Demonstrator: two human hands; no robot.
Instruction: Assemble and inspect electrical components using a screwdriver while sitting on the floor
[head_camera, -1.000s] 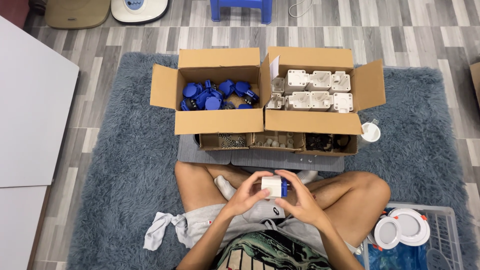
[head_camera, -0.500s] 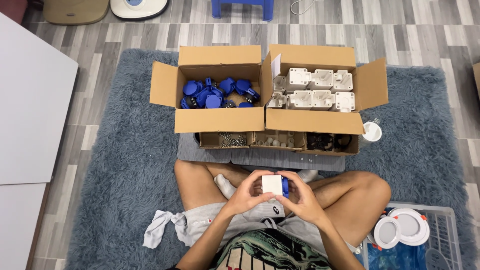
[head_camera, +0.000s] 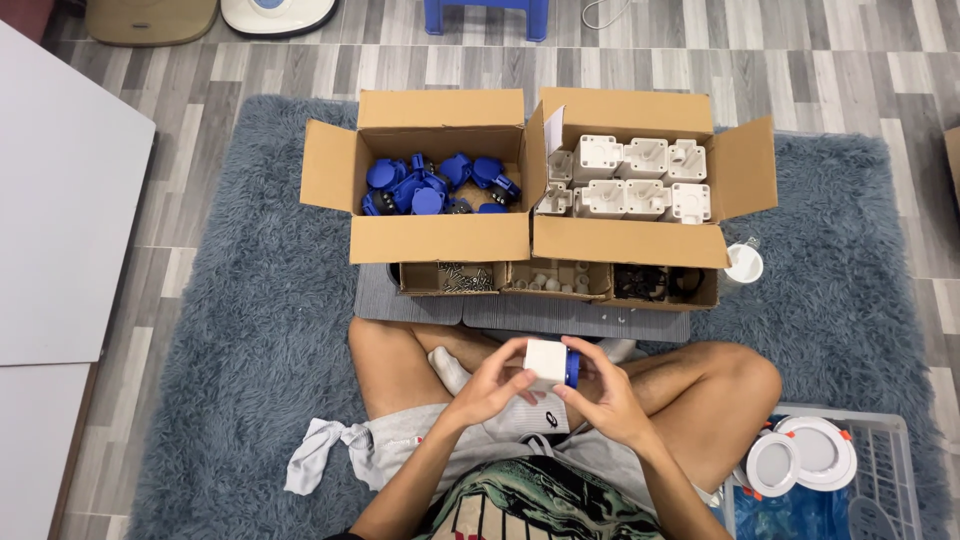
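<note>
I sit cross-legged on a blue-grey rug. Both hands hold one small white box-shaped housing (head_camera: 546, 359) with a blue cap on its right side, just above my lap. My left hand (head_camera: 491, 386) grips it from the left and below. My right hand (head_camera: 597, 390) wraps the blue cap side. In front of my knees stands an open cardboard box of blue caps (head_camera: 435, 186) and beside it an open cardboard box of white housings (head_camera: 630, 178).
A low cardboard tray (head_camera: 556, 281) with compartments of screws, small white parts and black parts lies before my legs. A white round cup (head_camera: 743, 264) sits right of it. A clear crate (head_camera: 880, 480) with white round lamps is at lower right. White boards lie left.
The white housing has turned slightly in my hands and my fingers have shifted around it. Nothing else moved.
</note>
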